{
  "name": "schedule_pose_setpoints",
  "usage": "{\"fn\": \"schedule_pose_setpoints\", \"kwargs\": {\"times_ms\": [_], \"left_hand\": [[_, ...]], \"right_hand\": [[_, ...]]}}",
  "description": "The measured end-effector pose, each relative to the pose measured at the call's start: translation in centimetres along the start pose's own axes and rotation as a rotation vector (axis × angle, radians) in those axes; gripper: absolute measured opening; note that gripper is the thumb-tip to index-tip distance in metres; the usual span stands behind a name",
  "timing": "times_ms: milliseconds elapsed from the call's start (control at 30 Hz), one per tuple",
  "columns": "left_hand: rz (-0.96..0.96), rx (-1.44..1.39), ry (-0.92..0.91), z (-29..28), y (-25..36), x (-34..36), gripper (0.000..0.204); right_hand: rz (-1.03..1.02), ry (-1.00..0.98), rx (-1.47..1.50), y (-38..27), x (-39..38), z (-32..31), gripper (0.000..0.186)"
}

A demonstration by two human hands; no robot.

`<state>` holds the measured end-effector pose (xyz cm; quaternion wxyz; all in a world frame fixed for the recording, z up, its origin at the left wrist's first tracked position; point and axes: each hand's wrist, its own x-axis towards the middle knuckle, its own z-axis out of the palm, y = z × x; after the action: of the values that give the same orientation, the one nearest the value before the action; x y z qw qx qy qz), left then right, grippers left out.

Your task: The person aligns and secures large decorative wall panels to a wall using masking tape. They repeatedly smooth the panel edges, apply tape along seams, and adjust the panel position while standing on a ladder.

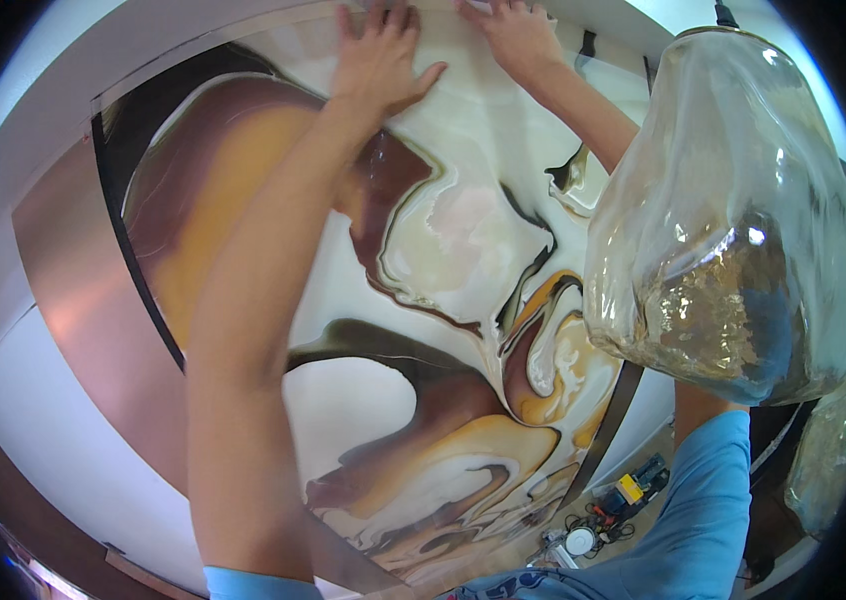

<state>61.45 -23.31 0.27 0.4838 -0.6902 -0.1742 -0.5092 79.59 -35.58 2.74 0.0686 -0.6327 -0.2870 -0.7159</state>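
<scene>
A large glossy wall sheet (473, 250) with a marbled pattern of white, brown, amber and black spreads before me, reaching up toward the ceiling edge. Near its top, my left hand (380, 62) lies flat against it, thumb held out from the other fingers. Just to the right, my right hand (521, 42) touches the sheet's upper border with its fingers stretched out. The frame's top edge cuts off some of those fingertips. Neither hand has a tool in it that I can see. My left forearm hides part of the sheet's left side.
A clear, wavy glass pendant lamp (723, 210) hangs close on the right, covering part of my right arm. Another glass lamp (828, 462) hangs lower behind it. Tools with a yellow part (630, 488) lie on the floor below. A pinkish metallic band (108, 300) runs along the left.
</scene>
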Motion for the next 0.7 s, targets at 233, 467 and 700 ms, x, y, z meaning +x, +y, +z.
{"fn": "schedule_pose_setpoints", "kwargs": {"times_ms": [233,467,700], "left_hand": [[-0.088,-0.045,0.126,1.0,4.0,3.1,0.087],[-0.092,-0.078,0.169,0.8,4.1,3.3,0.085],[-0.146,-0.091,0.112,0.3,5.1,3.3,0.089]], "right_hand": [[-0.022,0.055,0.012,0.1,-0.1,0.8,0.059],[-0.018,0.057,-0.046,-0.2,-0.3,0.3,0.058],[-0.016,0.124,0.067,0.7,-1.1,1.6,0.057]]}}
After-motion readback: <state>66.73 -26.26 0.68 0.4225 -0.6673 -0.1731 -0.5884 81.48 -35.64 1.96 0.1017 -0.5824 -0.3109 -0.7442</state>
